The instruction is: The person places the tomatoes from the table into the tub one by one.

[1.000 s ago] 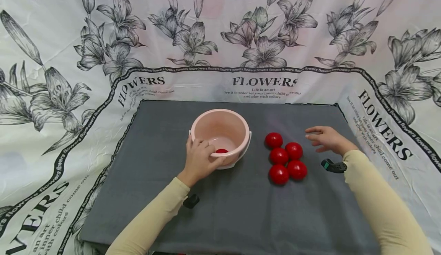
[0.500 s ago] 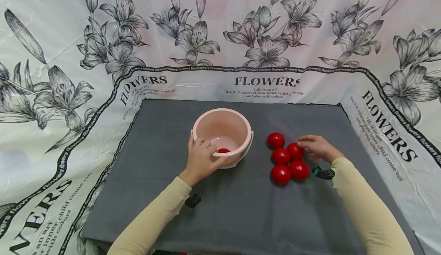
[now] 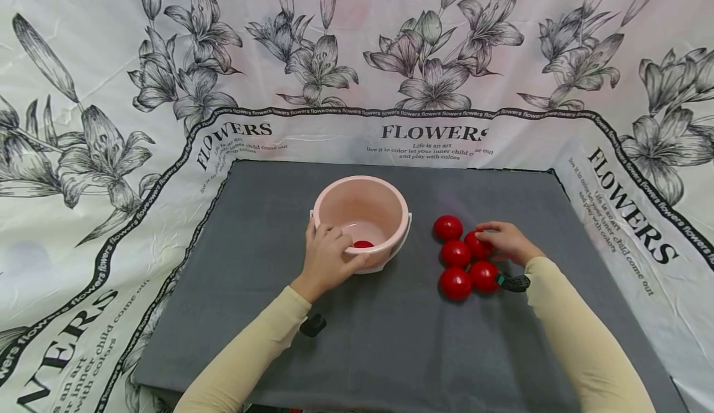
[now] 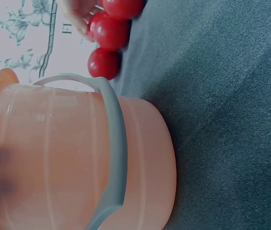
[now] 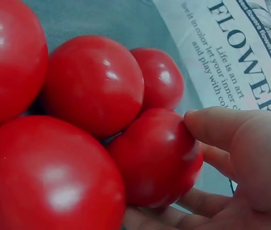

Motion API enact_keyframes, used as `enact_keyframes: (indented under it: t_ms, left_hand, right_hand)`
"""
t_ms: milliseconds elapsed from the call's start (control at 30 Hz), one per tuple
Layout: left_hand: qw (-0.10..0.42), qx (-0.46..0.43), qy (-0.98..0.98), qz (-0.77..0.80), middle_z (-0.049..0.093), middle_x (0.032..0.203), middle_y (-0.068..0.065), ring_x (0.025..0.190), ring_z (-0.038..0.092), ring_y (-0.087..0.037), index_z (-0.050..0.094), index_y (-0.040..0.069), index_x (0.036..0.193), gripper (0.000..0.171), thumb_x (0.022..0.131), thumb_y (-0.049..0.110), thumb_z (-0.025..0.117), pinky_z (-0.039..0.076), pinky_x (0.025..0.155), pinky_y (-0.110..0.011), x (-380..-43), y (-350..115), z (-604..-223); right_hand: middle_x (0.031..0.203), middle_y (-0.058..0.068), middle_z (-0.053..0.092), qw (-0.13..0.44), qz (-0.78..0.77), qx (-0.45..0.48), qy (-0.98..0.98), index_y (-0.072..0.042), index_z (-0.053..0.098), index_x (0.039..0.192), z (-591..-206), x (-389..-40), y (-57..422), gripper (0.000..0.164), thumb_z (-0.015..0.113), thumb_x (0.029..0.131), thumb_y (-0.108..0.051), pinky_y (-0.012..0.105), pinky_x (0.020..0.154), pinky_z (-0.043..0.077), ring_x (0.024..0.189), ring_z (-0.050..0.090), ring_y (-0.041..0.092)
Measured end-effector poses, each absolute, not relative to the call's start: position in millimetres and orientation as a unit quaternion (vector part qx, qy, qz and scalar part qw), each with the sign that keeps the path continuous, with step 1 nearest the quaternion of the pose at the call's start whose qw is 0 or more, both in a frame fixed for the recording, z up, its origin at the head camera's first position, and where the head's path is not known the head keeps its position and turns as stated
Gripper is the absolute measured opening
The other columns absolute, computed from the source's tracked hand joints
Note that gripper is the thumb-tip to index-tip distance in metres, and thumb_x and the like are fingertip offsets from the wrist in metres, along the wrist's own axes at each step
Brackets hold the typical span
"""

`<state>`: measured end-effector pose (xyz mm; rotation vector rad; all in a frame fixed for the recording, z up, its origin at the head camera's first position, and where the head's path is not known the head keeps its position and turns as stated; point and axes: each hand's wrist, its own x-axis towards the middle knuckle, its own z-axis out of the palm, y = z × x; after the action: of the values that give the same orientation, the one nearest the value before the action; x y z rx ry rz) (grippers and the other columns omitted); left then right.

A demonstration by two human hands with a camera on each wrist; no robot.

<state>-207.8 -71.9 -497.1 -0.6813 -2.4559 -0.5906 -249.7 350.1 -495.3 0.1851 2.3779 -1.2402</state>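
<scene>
A pink bucket (image 3: 385, 217) with a pale handle (image 4: 113, 143) stands upright on the dark grey table. My left hand (image 3: 326, 255) grips its near left rim, fingers over the edge. Inside the bucket a bit of something round and red (image 3: 363, 244) shows at the bottom. To the right lie several glossy red tomatoes (image 3: 455, 253) in a close cluster. My right hand (image 3: 509, 241) holds the far right tomato (image 5: 154, 158) of the group, thumb on its upper side and fingers curled beneath, while it still touches its neighbours.
A white cloth (image 3: 357, 78) printed with grey lilies and lettering rises behind and beside the grey table (image 3: 390, 357). Dark bands with cameras sit at both wrists; the right one (image 3: 513, 281) hangs beside the nearest right tomato (image 3: 484, 276).
My right hand has come in from the right and taken hold of a tomato. The left hand stays on the bucket rim. The view has shifted slightly.
</scene>
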Motion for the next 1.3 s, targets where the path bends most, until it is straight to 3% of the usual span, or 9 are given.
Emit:
enact_keyframes:
  t_ms: [367,667,1033,1300]
  left_hand:
    - [0.258,-0.256,-0.906,-0.219,0.064,0.08,-0.007,0.102,0.059,-0.031,0.061,0.013,0.072,0.036,0.085,0.047,0.068,0.026,0.112,-0.078,-205.5,-72.3,-498.0]
    - [0.269,-0.254,-0.902,-0.223,0.063,0.078,-0.007,0.1,0.059,-0.032,0.061,0.014,0.071,0.036,0.084,0.046,0.067,0.026,0.111,-0.078,-206.4,-73.3,-497.7]
    - [0.277,-0.254,-0.901,-0.219,0.062,0.077,-0.006,0.098,0.059,-0.031,0.06,0.014,0.071,0.037,0.084,0.046,0.07,0.027,0.111,-0.077,-207.6,-74.3,-496.0]
    - [0.265,-0.261,-0.901,-0.222,0.068,0.083,-0.007,0.102,0.06,-0.031,0.068,0.014,0.079,0.035,0.085,0.048,0.069,0.027,0.112,-0.076,-207.8,-72.1,-496.0]
  right_hand:
    - [0.151,0.035,0.038,0.204,-0.457,0.076,0.862,0.006,0.039,0.151,-499.4,-247.8,352.2,0.057,0.049,0.106,-0.029,0.054,0.097,0.057,0.124,0.056,0.04]
    - [0.151,0.033,0.042,0.152,-0.434,0.053,0.886,0.002,0.04,0.151,-443.1,-273.5,338.5,0.057,0.048,0.106,-0.031,0.054,0.096,0.057,0.122,0.057,0.042]
    - [0.151,0.025,0.049,0.142,-0.496,-0.024,0.856,-0.006,0.047,0.15,-373.6,-302.6,235.4,0.052,0.055,0.103,-0.026,0.037,0.085,0.063,0.123,0.058,0.037]
    - [0.148,0.021,0.055,0.159,-0.489,-0.076,0.854,-0.01,0.055,0.145,-367.5,-311.6,157.6,0.044,0.058,0.102,-0.018,0.047,0.092,0.061,0.125,0.062,0.039]
